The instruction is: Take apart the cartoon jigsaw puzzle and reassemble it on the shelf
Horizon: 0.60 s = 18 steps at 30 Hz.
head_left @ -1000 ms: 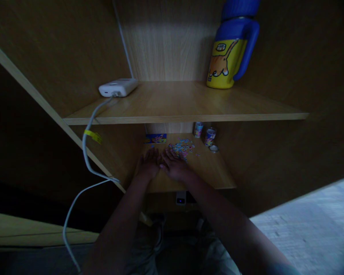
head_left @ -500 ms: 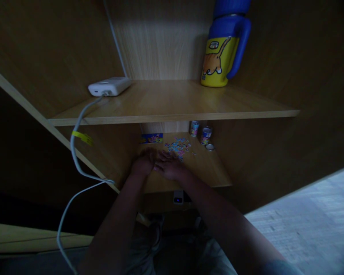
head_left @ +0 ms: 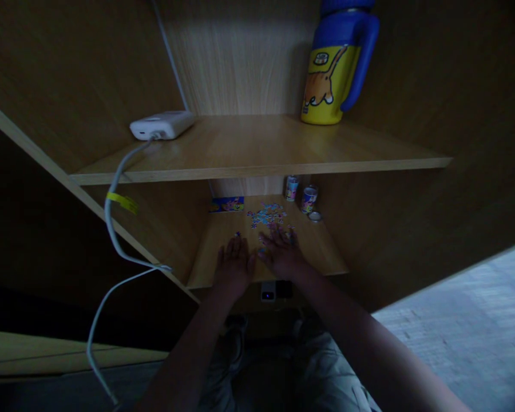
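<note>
A loose spread of small colourful jigsaw pieces lies on the lower shelf. My left hand is flat and palm down near the shelf's front, fingers stretched; a small piece sits just beyond its fingertips. To its right, my right hand is palm down with fingers spread, reaching the near edge of the pieces. A blue piece shows beside its thumb. Whatever lies under the palms is hidden. Behind, a blue picture card rests at the back left.
Two small printed cans, one at the back and one nearer, stand at right beside a round lid. Above, the upper shelf holds a white power bank with a hanging cable and a blue-yellow bottle.
Both hands, close together at the left before, have come apart. Each has shifted right, the right one onto the near pieces. A small piece now shows past the left fingertips.
</note>
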Tool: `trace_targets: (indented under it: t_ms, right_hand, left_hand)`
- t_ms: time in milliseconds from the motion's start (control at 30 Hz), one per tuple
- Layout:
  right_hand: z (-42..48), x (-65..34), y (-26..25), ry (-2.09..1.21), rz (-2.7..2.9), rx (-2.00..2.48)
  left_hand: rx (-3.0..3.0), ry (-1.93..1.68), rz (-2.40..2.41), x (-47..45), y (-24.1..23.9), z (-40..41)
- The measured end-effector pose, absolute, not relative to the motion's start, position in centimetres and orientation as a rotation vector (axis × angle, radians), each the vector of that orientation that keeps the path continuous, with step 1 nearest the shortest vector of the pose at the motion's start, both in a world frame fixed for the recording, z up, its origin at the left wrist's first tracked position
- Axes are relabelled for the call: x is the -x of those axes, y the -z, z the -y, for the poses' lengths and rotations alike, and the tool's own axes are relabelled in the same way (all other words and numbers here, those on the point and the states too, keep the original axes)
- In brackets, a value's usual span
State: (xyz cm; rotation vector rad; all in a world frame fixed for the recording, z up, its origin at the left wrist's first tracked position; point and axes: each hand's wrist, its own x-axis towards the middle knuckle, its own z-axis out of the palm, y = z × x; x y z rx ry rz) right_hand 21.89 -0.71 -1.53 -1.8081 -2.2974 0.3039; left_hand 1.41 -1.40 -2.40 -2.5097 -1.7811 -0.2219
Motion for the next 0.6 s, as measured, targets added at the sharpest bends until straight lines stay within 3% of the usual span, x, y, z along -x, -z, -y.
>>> trace_targets:
  t_ms: [333, 600]
  right_hand:
    - [-1.6, -23.8, 1.8, -0.309, 2.028, 2.211]
    - [-2.8, -23.9, 2.2, -0.118, 1.939, 2.224]
  left_hand:
    - [2.729, 0.151, 1.666, -6.2, 2.9, 0.9]
    - [2.821, 0.202, 1.642, -9.0, 1.2, -8.6]
